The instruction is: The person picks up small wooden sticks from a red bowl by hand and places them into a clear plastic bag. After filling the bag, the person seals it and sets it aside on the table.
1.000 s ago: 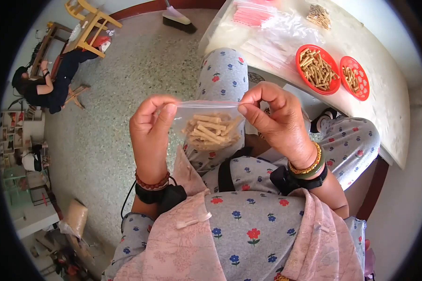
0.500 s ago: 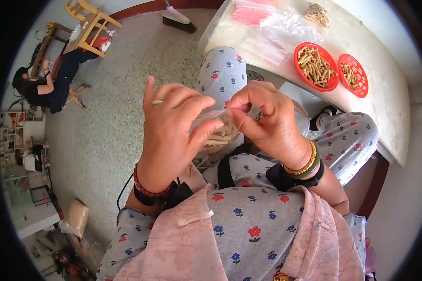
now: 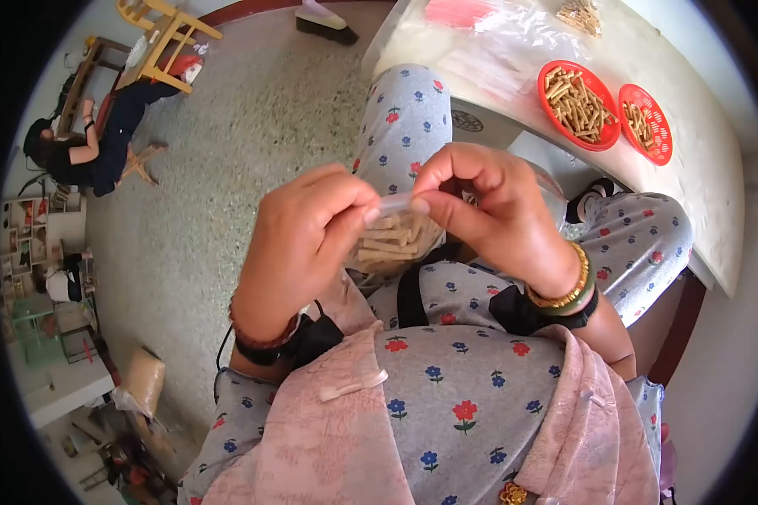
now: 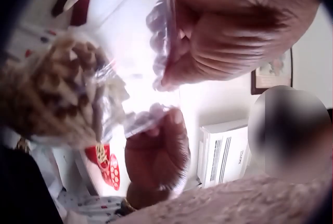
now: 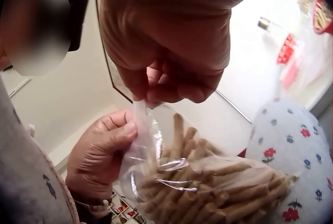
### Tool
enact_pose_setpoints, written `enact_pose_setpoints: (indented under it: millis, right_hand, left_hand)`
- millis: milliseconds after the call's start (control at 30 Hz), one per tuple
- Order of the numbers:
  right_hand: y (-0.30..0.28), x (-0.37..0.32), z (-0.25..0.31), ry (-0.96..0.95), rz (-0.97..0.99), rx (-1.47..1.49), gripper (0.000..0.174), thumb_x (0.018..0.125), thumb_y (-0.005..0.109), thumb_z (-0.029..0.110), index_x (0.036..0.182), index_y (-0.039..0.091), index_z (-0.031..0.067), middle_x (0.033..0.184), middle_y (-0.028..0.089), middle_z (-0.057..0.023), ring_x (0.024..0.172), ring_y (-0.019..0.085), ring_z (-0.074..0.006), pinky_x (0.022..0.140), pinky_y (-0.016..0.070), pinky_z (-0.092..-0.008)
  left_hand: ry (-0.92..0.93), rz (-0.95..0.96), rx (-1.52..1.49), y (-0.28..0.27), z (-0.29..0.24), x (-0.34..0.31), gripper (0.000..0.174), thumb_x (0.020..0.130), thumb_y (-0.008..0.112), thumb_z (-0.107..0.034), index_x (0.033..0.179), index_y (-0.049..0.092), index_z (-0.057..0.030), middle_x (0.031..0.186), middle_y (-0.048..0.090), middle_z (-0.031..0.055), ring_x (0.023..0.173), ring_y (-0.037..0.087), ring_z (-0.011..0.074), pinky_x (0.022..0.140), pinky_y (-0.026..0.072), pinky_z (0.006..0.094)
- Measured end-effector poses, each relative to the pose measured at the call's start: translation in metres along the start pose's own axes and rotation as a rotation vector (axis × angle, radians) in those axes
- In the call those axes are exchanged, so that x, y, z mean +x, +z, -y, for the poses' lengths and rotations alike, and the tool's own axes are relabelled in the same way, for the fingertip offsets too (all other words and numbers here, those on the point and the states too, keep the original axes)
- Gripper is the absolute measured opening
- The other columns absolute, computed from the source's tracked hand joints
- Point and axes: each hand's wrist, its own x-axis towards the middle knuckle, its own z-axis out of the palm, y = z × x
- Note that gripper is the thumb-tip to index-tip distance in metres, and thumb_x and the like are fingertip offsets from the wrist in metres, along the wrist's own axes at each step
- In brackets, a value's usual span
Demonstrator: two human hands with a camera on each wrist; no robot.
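Note:
A clear plastic bag [image 3: 389, 244] hangs in front of the lap, its lower part filled with short tan sticks [image 5: 208, 195]. My left hand [image 3: 303, 244] pinches the bag's top edge between thumb and forefinger. Close beside it, my right hand [image 3: 501, 210] pinches the same edge, its thumb and forefinger bent. Between the two hands a short strip of whitish film shows. In the left wrist view, fingertips of the left hand [image 4: 234, 31] appear through the clear film, with the sticks to the side.
On the table [image 3: 691, 181] at the right stand a larger red basket [image 3: 543, 93] and a smaller red basket [image 3: 661, 126], both holding sticks. Flat plastic bags [image 3: 480, 71] and a pink stack [image 3: 459, 12] lie farther back. A seated person [image 3: 80, 156] and a wooden chair [image 3: 173, 42] are at the far left.
My left hand has left the bag's left corner and moved right, its fingers spread midway, and now pinches the top edge near the right hand. The right hand keeps its pinch.

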Motion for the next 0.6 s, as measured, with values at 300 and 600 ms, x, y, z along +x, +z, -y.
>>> enact_pose_setpoints:
  millis: [300, 600]
  right_hand:
    - [0.002, 0.007, -0.010, -0.054, -0.167, -0.085, 0.005, 0.085, 0.068, 0.002, 0.088, 0.064, 0.0022, 0.073, 0.062, -0.0060, 0.065, 0.057, -0.0128, 0.060, 0.0467, -0.0268]
    - [0.004, 0.003, -0.012, -0.093, -0.169, -0.061, 0.005, 0.084, 0.069, 0.002, 0.088, 0.065, 0.0019, 0.075, 0.063, -0.0078, 0.068, 0.060, -0.0159, 0.063, 0.0484, -0.0287]
  left_hand:
    - [0.076, -0.168, 0.040, 0.020, 0.003, 0.018, 0.010, 0.082, 0.065, 0.003, 0.091, 0.064, 0.0021, 0.084, 0.062, 0.0098, 0.077, 0.060, 0.0212, 0.071, 0.0458, 0.0302]
    - [0.010, -0.122, -0.048, 0.025, 0.009, 0.017, 0.007, 0.079, 0.070, -0.003, 0.082, 0.063, -0.0024, 0.073, 0.060, 0.0093, 0.073, 0.059, 0.0273, 0.068, 0.0440, 0.0354]
